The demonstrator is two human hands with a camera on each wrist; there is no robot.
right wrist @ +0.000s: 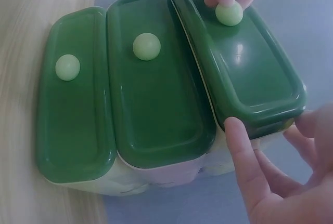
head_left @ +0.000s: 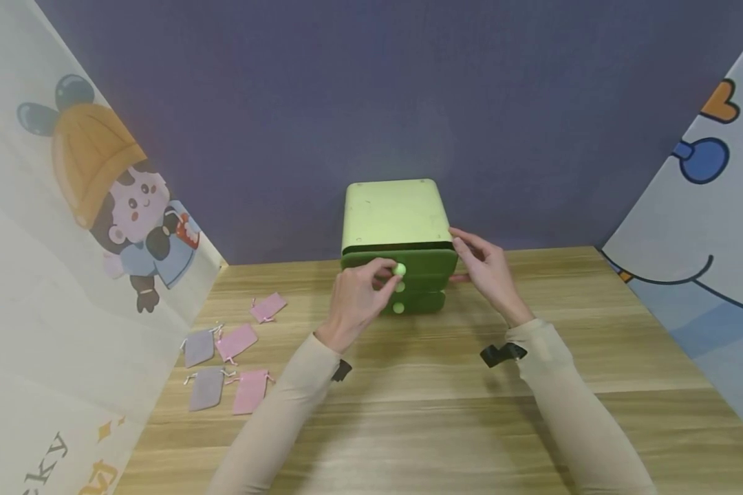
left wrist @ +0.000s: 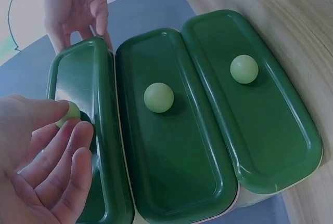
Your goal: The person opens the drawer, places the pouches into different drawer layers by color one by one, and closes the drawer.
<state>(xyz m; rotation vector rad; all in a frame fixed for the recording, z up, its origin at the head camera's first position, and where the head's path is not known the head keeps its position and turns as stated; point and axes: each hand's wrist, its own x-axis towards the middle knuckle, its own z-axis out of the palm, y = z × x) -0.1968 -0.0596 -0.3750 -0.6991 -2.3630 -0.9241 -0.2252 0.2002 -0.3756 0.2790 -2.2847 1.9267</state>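
Note:
A small cabinet (head_left: 396,214) with a pale green shell and three dark green drawers stands against the back wall. My left hand (head_left: 358,295) pinches the round light green knob (head_left: 400,269) of the top drawer (right wrist: 260,68) between thumb and fingers. That drawer sits slightly forward, with a dark gap above its front. At the cabinet's right side is my right hand (head_left: 488,275), its fingers extended along the top drawer's end; one fingertip touches near the drawer's edge in the right wrist view. The middle drawer (left wrist: 171,151) and bottom drawer (left wrist: 270,125) look shut.
Several small drawstring pouches lie on the left of the wooden table (head_left: 446,426), among them a pink pouch (head_left: 250,392) and a grey pouch (head_left: 207,389). A dark blue wall panel (head_left: 285,124) rises behind the cabinet, and printed panels flank both sides.

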